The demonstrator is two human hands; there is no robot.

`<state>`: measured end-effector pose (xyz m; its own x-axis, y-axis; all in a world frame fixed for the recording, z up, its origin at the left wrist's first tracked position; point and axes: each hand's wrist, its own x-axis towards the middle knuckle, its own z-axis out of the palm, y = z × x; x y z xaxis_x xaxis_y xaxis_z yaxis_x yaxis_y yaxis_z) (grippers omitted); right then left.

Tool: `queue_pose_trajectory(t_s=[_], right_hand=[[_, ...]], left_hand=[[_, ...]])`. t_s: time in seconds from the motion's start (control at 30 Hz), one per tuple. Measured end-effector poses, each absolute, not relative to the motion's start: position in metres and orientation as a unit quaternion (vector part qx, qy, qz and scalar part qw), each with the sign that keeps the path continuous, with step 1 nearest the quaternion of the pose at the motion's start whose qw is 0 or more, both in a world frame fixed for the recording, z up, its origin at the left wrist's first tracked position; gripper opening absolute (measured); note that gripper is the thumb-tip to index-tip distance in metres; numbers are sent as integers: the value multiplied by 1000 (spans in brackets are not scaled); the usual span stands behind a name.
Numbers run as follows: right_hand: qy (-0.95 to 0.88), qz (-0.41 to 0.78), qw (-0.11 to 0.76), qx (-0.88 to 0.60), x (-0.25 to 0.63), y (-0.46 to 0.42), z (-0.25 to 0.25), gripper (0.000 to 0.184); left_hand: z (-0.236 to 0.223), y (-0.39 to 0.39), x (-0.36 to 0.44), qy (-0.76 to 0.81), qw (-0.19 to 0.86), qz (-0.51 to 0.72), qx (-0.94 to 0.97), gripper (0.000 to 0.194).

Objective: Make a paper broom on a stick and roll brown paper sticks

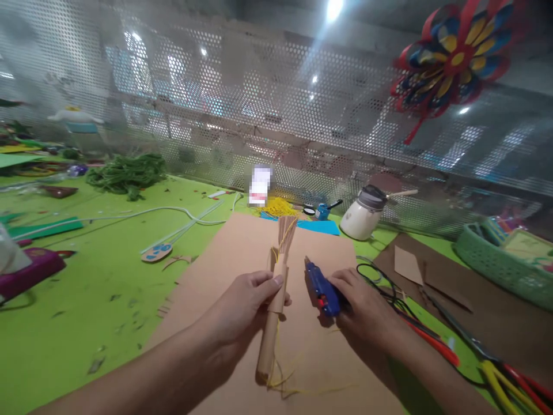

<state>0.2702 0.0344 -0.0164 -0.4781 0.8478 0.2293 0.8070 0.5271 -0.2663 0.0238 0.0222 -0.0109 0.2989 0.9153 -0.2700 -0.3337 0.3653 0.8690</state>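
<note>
Between the thumb and fingers of my left hand (242,302) is a rolled brown paper tube (269,340), held at a slant over a large brown paper sheet (233,248). Its far end spreads into a fringe of thin paper strips (286,230). Yellow string (280,380) runs along the tube and trails loose at the near end. To the right, my right hand (363,302) is closed around a blue hot glue gun (322,288), whose nozzle points away from me. My fingers hide most of its handle.
Scissors (470,340) with red and yellow handles lie at right, near a green basket (501,259). A white jar (363,216), a blue bottle (322,211) and yellow shreds (277,206) stand behind. Green yarn (127,173) and a purple object (34,268) are at left.
</note>
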Motion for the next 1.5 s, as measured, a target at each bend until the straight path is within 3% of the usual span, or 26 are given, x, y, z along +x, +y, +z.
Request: queue_pose_trajectory(t_s=[0.2,0.37,0.93,1.5], right_hand=[[-826,172,273,-462,282,-2,28,25],[-822,246,275,-434,274,-16,40,13],[-798,245,273,-478,256,-21,41,27],[-814,278,271,-432,255,-24,45,18]], left_hand=[[-8,17,25,404,725,435,350,29],[-8,16,24,423,722,429,342,35],[-5,12,27,429,737,422,309,31],[0,12,25,439,732,411,321,36]])
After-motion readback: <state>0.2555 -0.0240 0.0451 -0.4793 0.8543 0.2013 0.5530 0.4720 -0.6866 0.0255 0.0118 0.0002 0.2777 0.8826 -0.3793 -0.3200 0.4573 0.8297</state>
